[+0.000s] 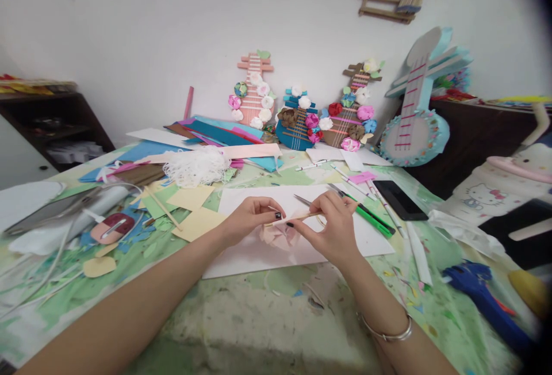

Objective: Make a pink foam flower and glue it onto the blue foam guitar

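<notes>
My left hand (254,218) pinches the edge of a pale pink paper piece (278,238), which hangs in soft folds just above a white sheet (241,260). Closed as well, my right hand (330,225) grips a thin wooden stick (304,215) that lies along the top edge of the pink paper. Its thumb and fingertips press close to those of the left hand. A pointed metal tip (302,198) shows behind the right hand; what it belongs to is partly hidden. Beyond the right hand a green utility knife (373,219) lies on the sheet.
A black phone (400,199), paper-wrapped sticks and a blue glue gun (487,300) are on the right. Cream paper squares (198,222), white shredded strands (196,165) and coloured sheets lie left. Flower-decorated cardboard instruments (295,125) lean on the wall.
</notes>
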Demonstrator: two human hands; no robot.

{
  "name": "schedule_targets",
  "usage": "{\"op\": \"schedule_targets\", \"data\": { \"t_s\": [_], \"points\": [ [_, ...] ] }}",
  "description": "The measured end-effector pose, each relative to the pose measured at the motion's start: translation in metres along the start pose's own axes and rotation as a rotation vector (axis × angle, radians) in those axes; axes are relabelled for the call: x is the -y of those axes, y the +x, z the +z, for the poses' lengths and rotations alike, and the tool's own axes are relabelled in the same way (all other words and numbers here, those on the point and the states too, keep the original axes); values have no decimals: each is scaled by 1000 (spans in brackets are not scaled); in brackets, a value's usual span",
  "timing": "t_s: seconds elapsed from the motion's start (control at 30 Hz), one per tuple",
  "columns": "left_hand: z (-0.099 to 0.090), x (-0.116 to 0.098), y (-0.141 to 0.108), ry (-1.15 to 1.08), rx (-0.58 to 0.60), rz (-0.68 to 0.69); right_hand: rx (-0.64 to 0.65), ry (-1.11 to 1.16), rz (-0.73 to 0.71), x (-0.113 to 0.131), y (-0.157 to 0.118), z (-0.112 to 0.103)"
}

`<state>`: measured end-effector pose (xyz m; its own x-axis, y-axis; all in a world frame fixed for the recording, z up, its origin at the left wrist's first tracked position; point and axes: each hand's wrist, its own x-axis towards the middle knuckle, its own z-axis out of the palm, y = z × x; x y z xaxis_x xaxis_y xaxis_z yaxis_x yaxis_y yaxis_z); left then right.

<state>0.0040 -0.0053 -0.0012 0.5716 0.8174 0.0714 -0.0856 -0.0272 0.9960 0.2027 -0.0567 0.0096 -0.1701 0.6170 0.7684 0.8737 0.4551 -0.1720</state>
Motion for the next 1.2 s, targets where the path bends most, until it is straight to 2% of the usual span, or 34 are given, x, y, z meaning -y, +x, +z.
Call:
{"op": "schedule_targets", "data": {
  "t_s": [0.13,0.4,0.67,0.9,1.0,1.2],
  "points": [
    [5,-3,0,1,-69,-23,-15,7,-3,1,-1,1],
    [10,-8,-3,42,-102,-49,-11,3,-1,2,-2,4],
    [8,-10,-12,146,-56,191,-32,-3,23,-1,-3,7],
    [5,-9,-14,326,-78,400,-26,-14,45,-2,-2,6],
    [4,-8,-13,364,-80,433,-25,-19,49,0,-2,5],
    [4,-9,-11,333,-130,384,-37,-22,45,0,-2,6]
  ]
}}
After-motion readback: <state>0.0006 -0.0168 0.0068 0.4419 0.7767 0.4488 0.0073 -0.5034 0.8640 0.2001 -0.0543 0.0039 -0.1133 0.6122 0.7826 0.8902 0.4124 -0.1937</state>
